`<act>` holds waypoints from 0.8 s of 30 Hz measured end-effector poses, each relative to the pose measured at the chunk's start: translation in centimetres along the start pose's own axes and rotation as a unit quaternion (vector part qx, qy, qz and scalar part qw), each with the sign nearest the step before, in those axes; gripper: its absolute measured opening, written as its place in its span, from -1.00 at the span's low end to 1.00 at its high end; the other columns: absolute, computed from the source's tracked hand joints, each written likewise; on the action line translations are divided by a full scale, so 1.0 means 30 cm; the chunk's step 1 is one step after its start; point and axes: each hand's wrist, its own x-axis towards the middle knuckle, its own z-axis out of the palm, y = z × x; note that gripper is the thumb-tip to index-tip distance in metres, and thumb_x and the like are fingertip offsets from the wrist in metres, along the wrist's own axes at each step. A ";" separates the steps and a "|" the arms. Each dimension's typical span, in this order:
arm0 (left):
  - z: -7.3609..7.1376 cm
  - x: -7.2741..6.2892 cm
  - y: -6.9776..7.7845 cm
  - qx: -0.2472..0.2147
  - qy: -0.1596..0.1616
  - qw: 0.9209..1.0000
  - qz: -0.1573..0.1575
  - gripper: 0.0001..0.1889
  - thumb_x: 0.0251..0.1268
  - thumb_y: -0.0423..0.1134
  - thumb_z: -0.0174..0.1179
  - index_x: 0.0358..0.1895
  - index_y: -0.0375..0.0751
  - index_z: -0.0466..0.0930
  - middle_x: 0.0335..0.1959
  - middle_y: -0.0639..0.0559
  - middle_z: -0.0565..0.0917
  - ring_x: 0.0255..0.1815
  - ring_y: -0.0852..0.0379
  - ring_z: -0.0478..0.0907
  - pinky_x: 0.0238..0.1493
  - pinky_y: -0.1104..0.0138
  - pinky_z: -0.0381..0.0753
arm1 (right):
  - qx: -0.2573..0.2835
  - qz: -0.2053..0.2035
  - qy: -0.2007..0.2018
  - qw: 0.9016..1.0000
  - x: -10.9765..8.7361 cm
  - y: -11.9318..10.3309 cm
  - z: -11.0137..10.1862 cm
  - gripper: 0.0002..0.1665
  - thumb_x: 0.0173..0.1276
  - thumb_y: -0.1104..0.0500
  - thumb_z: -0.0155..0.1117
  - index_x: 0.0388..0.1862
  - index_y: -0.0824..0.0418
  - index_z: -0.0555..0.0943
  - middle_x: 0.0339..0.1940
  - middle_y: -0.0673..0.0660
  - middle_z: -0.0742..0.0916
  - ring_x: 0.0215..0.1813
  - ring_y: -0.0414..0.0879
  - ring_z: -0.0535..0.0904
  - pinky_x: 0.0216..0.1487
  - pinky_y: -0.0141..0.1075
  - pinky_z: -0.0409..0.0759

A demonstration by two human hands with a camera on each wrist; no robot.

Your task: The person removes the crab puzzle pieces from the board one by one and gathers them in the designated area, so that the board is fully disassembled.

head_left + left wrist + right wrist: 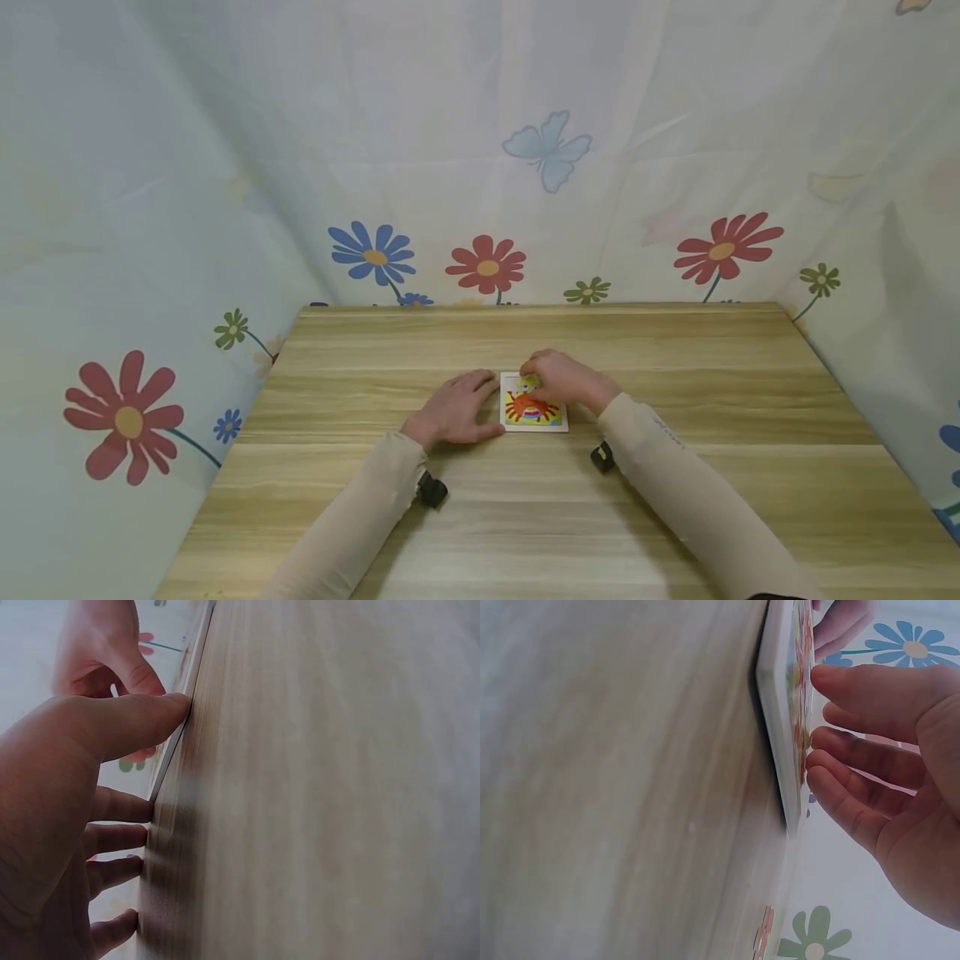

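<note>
Your left hand (455,408) lies beside the left edge of the crab picture board (532,413), which rests flat on the wooden table (517,525) between both hands. From the head view you see the crab's orange body and striped belly, but your right hand (566,379) covers the board's upper right part and hides its own fingertips. The right wrist view shows them: fingers loosely bent and parted, tips at the printed face, though you cannot tell whether every one touches. It also shows the board's pale, thick side, which the head view flattens. The left wrist view loses the picture but shows your left thumb against the board's edge, the fingers spread and relaxed along the same side
</note>
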 end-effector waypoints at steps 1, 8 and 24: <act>0.000 0.000 0.001 0.001 -0.001 1.000 -0.001 -0.11 0.21 0.41 0.03 0.46 -0.12 0.25 0.48 -0.06 0.24 0.51 -0.02 0.15 0.48 0.06 0.18 | 0.000 -0.001 0.000 1.000 0.001 -0.002 0.001 -0.55 0.28 0.08 0.39 0.09 0.27 0.64 0.05 0.18 0.69 0.14 0.07 0.57 0.28 -0.05 0.48; 0.002 0.004 0.000 0.002 -0.007 1.000 -0.001 -0.11 0.22 0.41 0.02 0.47 -0.13 0.23 0.49 -0.06 0.22 0.52 -0.02 0.12 0.49 0.05 0.15 | -0.014 -0.004 -0.010 1.000 0.010 -0.008 0.009 -0.58 0.29 0.12 0.37 0.11 0.21 0.65 0.03 0.15 0.66 0.11 0.04 0.56 0.25 -0.08 0.50; 0.004 0.005 0.000 -0.001 -0.017 1.000 -0.011 -0.09 0.22 0.43 0.00 0.49 -0.11 0.21 0.51 -0.04 0.20 0.53 0.00 0.10 0.50 0.06 0.13 | -0.036 0.015 -0.044 0.998 0.022 -0.034 0.000 -0.67 0.36 0.13 0.30 0.10 0.07 0.64 0.04 0.14 0.58 0.10 0.05 0.49 0.26 -0.09 0.48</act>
